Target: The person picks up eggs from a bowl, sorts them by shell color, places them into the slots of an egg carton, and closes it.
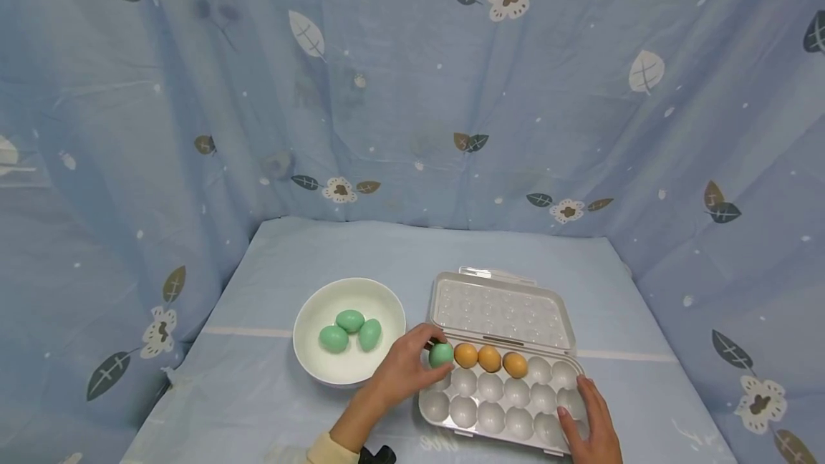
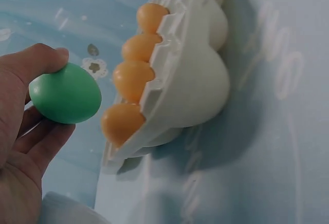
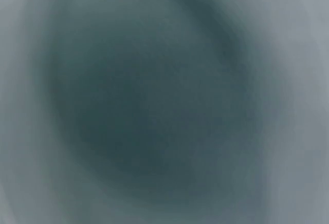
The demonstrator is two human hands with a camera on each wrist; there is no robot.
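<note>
My left hand [image 1: 407, 366] pinches a green egg [image 2: 66, 93] between thumb and fingers. In the head view that egg is over the back left corner of a pale egg carton [image 1: 475, 440]. Several orange eggs [image 2: 132, 81] sit in a row of carton cups in the left wrist view; three show in the head view, beside the held egg. My right hand [image 1: 596, 429] rests on the carton's right front corner, thumb over the cups and fingers along the rim. The right wrist view is only a dark blur.
Left of the carton, a white bowl [image 1: 309, 360] holds three green eggs [image 1: 350, 321]. The carton's lid [image 1: 503, 310] lies folded back behind the cups. A blue patterned curtain [image 1: 412, 92] surrounds the cloth-covered table [image 1: 225, 364].
</note>
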